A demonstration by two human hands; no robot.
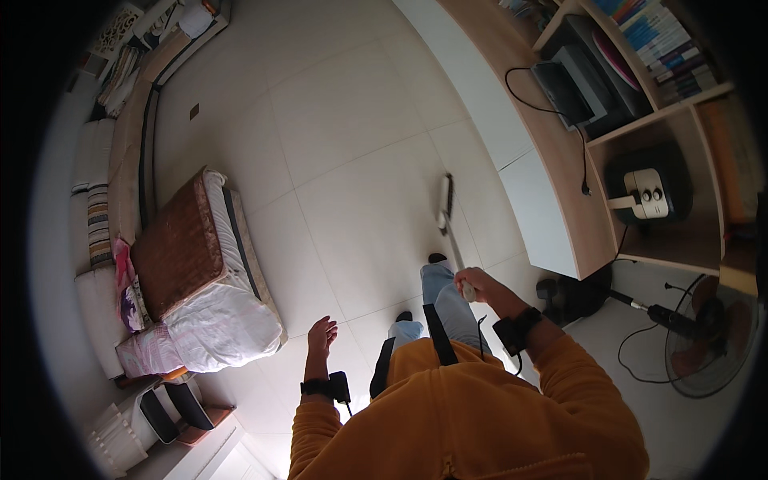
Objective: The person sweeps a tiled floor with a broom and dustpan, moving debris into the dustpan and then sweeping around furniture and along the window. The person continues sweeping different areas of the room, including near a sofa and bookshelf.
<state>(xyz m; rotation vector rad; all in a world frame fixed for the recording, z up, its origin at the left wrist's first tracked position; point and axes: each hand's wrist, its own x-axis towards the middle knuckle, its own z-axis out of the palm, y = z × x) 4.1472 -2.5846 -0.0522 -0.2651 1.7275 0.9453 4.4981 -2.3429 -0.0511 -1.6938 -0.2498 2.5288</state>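
A broom (454,244) with a pale handle reaches forward from my right hand (474,282), whose fingers are wrapped round the handle's upper end. The broom's white head (446,200) with a dark bristle edge rests on the tiled floor (360,192), ahead of my feet. My left hand (322,333) hangs free over the floor at my left side. It holds nothing, and its fingers are apart and loosely bent.
On the left stands a sofa seat (232,328) with a brown mat (180,248) and pale covers. A small brown piece (194,111) lies on the far floor. To the right are a shelf unit (552,208) with an air fryer (644,192) and a standing fan (712,336) with loose cables.
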